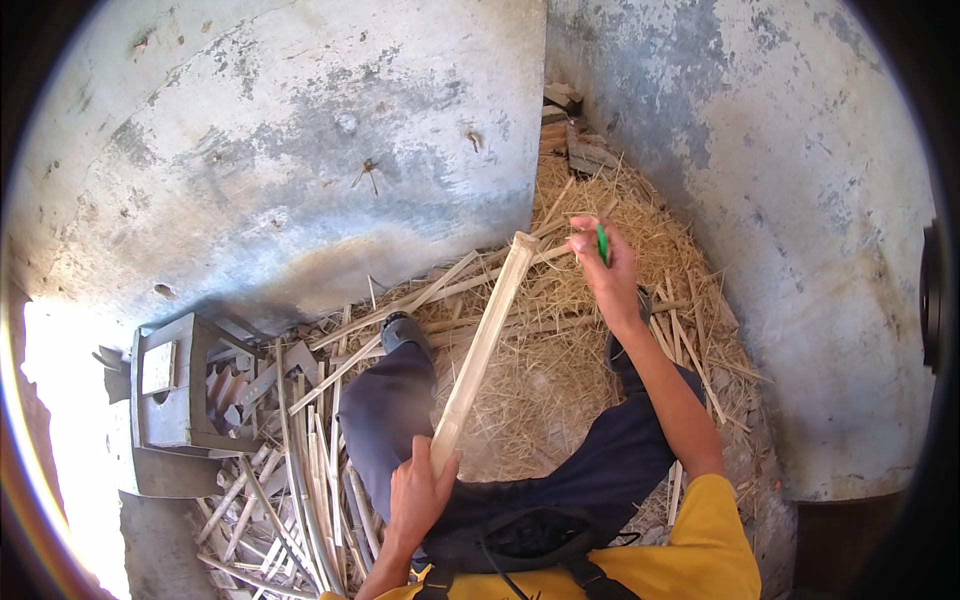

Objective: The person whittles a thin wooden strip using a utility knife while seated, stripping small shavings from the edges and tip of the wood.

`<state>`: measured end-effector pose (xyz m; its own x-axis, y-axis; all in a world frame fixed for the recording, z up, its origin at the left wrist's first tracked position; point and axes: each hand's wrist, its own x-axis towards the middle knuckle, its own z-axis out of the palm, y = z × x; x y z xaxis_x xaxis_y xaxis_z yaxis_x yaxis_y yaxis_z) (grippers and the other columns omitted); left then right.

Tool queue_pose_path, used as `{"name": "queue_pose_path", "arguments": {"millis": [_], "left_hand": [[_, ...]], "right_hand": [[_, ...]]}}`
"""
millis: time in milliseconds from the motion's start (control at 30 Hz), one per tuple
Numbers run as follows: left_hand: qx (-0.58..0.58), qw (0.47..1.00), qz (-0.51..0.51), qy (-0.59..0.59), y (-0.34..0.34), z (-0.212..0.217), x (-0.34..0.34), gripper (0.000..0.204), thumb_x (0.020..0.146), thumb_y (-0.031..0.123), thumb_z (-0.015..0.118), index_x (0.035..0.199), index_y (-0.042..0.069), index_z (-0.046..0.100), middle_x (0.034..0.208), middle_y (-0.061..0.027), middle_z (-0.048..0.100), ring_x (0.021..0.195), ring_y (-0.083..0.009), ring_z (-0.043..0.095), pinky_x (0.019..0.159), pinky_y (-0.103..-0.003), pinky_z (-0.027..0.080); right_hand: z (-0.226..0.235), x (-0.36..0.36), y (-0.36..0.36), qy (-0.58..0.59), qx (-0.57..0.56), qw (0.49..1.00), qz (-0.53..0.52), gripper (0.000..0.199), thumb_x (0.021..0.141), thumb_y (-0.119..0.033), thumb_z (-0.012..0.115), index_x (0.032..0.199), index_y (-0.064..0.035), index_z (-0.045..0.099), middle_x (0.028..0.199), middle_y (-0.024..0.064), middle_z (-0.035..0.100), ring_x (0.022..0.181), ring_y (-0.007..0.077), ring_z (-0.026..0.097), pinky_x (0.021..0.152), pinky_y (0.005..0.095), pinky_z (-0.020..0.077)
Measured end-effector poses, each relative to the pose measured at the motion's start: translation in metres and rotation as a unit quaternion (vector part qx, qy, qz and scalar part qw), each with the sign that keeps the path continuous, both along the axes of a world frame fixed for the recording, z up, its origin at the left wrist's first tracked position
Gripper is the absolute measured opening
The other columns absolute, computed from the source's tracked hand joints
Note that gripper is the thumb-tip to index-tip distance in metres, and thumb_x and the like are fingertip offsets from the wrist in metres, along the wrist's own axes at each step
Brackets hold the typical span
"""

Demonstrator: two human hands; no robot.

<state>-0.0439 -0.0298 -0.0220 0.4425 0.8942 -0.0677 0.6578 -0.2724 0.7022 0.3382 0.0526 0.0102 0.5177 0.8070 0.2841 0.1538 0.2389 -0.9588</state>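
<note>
A long, pale split bamboo strip slants up and away from my lap, with a thicker knot at its far end. My left hand is closed round its near end, close to my left thigh. Off to the right of the strip's far end, my right hand is raised, its fingers bent round a small green object. Only part of that object shows, and its kind is unclear. The right hand is apart from the strip.
Straw-like shavings cover the floor ahead. Many loose strips lie at my left, beside a grey wooden stool-like frame on its side. Worn plaster walls stand ahead and to the right. My shoe rests among strips.
</note>
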Motion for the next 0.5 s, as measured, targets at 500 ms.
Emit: {"name": "queue_pose_path", "arguments": {"millis": [500], "left_hand": [[-0.051, 0.998, -0.022, -0.038, -0.001, 0.006, 0.003, 0.033, 0.105, 0.024, 0.073, 0.107, 0.001, 0.05, 0.08, -0.0292, 0.069, 0.08, -0.0535, 0.071, 0.065, -0.055, 0.052]], "right_hand": [[-0.021, 0.008, 0.009, 0.017, -0.08, 0.994, 0.073, 0.023, 0.102, -0.016, 0.079, 0.115, 0.0033, 0.078, 0.092, 0.008, 0.081, 0.07, 0.0083, 0.067, 0.066, 0.0291, 0.0514]]}}
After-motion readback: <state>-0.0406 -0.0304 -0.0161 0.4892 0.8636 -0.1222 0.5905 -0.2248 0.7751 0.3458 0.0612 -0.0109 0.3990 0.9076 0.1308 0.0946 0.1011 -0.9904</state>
